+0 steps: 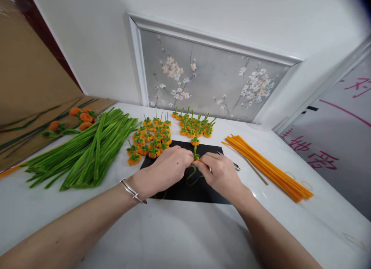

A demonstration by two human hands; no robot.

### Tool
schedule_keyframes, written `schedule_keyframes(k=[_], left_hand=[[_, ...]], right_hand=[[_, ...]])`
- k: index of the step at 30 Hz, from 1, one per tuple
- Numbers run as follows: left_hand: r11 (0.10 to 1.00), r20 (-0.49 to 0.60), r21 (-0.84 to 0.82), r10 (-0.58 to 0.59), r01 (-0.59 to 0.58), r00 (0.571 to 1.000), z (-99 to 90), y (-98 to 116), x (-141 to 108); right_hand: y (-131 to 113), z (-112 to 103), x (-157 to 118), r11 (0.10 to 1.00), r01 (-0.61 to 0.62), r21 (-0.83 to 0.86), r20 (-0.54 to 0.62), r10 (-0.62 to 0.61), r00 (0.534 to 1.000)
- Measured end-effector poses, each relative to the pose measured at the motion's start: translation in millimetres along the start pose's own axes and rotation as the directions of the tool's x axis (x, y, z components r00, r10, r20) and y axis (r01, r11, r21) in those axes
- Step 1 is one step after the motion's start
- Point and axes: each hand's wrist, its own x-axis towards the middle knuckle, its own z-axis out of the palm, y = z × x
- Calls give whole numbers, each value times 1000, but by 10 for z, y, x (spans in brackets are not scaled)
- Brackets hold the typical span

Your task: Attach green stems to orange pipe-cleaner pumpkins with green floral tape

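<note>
Over a black mat [185, 190], my left hand [171, 166] and my right hand [218, 170] meet with fingers closed round a small orange and green pipe-cleaner piece [196, 155]. Its green top sticks up between my fingertips; its lower part is hidden by them. A thin green strand [191, 178] curls below my hands on the mat. One finished-looking orange piece with a green top [195, 141] stands just beyond. Scissors [236, 166] lie partly behind my right hand.
Green pipe cleaners [87, 153] are heaped at the left, orange ones [269, 168] bundled at the right beside a thin stick [256, 171]. Several small orange pieces [147, 136] stand in two groups behind the mat. Orange flowers [85, 117] lie on cardboard at the far left.
</note>
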Motion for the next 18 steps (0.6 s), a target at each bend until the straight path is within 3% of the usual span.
schedule_keyframes(k=[4,9,12,15,18], left_hand=[[994,120,102,-37,25,992,-68,21,-5],[995,62,100,5,-12,998,-33,6,-38],[1000,51,14,23,-24,998,-1,-21,-33],[993,46,-119,20,-14,999,-47,-46,2],[960,65,-272,-46,62,997,-128,-72,35]], right_hand=[[2,-32,5,997,-9,71,8,8,1000],[16,-44,12,996,-23,88,46,19,999],[50,-23,24,964,-117,239,25,114,993],[79,-2,34,781,-258,570,77,262,962],[50,12,34,586,-351,730,232,270,934]])
